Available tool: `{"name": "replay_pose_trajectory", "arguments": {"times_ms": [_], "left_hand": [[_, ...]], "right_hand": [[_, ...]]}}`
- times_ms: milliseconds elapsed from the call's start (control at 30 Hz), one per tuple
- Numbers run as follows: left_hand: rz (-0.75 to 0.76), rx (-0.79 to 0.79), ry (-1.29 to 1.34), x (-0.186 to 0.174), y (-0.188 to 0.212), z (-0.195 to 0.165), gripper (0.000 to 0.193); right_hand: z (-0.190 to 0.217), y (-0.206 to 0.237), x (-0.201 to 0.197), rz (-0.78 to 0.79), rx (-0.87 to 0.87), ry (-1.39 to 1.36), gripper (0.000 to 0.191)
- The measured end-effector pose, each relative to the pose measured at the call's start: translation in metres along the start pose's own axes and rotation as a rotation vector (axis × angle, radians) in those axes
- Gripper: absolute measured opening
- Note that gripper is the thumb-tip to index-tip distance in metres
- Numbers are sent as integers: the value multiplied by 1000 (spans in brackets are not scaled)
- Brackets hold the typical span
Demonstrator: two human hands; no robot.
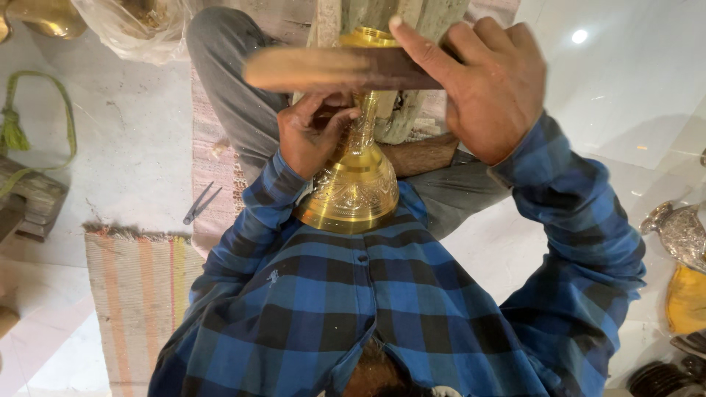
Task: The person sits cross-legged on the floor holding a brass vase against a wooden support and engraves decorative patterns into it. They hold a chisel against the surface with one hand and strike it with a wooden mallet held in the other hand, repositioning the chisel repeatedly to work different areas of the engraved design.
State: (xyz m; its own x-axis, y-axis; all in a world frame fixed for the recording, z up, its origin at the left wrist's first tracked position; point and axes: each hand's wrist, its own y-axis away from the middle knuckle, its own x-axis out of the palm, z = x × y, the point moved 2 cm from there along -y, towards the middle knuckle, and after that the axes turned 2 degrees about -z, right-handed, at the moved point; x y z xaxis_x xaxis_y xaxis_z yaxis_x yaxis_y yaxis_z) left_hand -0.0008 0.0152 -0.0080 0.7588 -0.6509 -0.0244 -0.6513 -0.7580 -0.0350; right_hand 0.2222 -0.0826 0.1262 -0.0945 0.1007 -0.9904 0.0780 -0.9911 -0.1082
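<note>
A brass goblet-shaped vessel (358, 187) with an engraved bell base lies against my blue checked shirt, its stem pointing away toward a pale wooden block (401, 117). My left hand (312, 132) grips the narrow stem; whether it also holds a small tool there is unclear. Higher up, my right hand (489, 81) is closed on one end of a flat wooden stick (331, 70). The stick is blurred and lies across the vessel's upper part, just under its rim (368, 35).
Small metal snips (200, 204) lie on a woven mat beside my grey-trousered leg (228, 81). A striped rug (136, 294), a green cord (15, 125), wooden blocks (29, 198), a plastic bag (132, 26), another brass piece (51, 15) and a silver engraved piece (680, 231) surround me.
</note>
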Motion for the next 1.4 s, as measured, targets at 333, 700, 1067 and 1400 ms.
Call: {"name": "replay_pose_trajectory", "arguments": {"times_ms": [333, 700, 1067, 1400], "left_hand": [[8, 22, -6, 0, 6, 3, 42], [2, 48, -78, 2, 6, 0, 37], [34, 126, -182, 0, 12, -6, 36], [196, 195, -103, -10, -23, -3, 35]], "right_hand": [[3, -4, -6, -5, -43, 116, 64], [0, 4, 16, 10, 21, 0, 63], [9, 2, 16, 50, 186, -37, 60], [1, 57, 59, -191, 576, -662, 27]]}}
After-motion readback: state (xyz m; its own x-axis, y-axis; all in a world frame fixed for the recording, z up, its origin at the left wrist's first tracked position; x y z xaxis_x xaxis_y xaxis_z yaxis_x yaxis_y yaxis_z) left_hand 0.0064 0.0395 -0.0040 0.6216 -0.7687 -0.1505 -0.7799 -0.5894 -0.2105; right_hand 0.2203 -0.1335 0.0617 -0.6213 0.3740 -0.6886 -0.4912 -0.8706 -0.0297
